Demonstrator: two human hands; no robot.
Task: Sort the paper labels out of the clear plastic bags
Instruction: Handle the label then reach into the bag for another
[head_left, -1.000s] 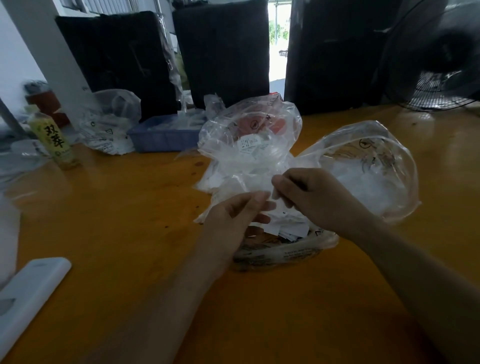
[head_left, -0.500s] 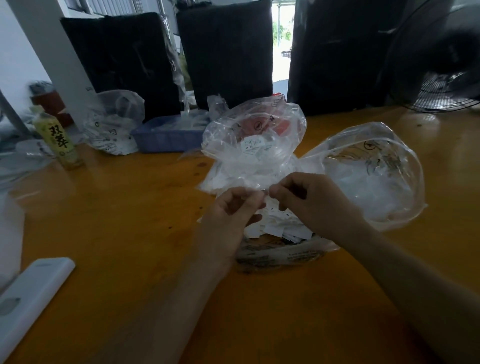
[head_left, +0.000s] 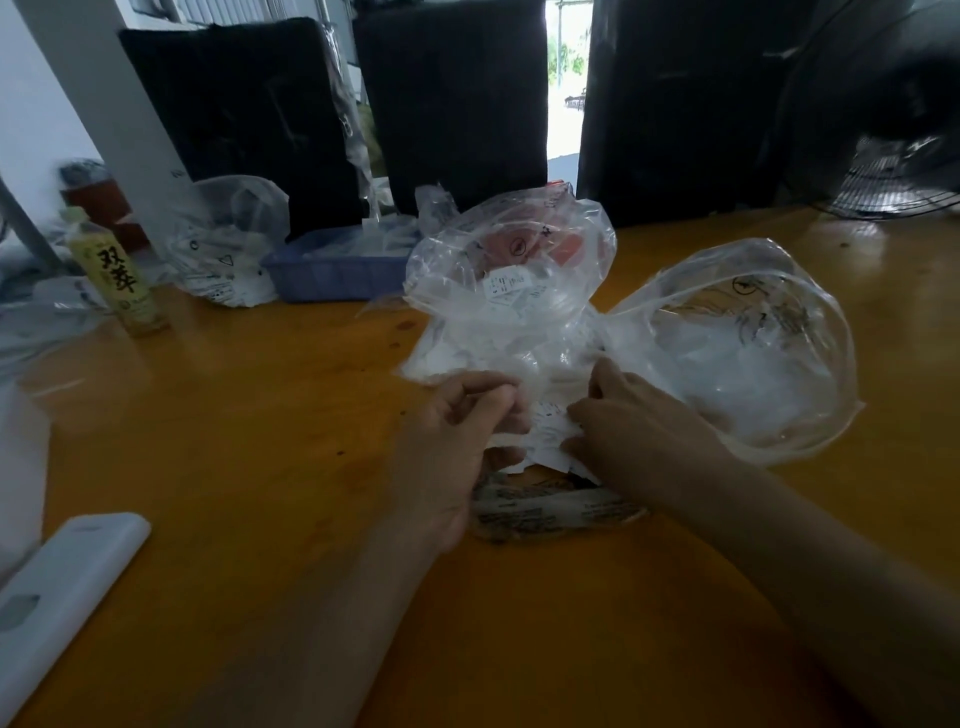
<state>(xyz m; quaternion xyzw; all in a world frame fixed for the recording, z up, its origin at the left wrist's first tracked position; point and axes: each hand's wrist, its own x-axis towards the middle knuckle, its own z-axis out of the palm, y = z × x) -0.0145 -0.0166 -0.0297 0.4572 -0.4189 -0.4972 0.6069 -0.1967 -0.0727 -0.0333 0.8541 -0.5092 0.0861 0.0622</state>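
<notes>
Sorting looked early to mid-way, as a judgement: a small heap of loose labels (head_left: 545, 441) lay on the table (head_left: 234, 441) between the two hands, so some were already out, but both big bags plainly held more. Left hand (head_left: 457, 441) had fingers curled and pinched thin clear film at the near edge of the centre bag (head_left: 509, 291). Right hand (head_left: 623, 421) reached into the heap with fingers bent on a label; whether it actually gripped one or only pressed on it couldn't be told. Centre bag stood puffed up behind the hands, with white labels and something reddish inside. Right bag (head_left: 748, 353) was ballooned, just beside the right hand, with white paper massed in its lower part. A flattened printed bag (head_left: 550, 512) lay under the heap, nearest the viewer. Count: two hands, two puffed bags in work, one flat bag, one heap of labels, single labels too blurred to count. Farther left was another bag (head_left: 228, 244) with printed paper in it, one blue tray (head_left: 332, 270) with clear stuff in it, one bottle (head_left: 117, 270), and one white flat thing (head_left: 62, 592) at the near left edge. Left to do: most of both big bags, likely the far bag too.
</notes>
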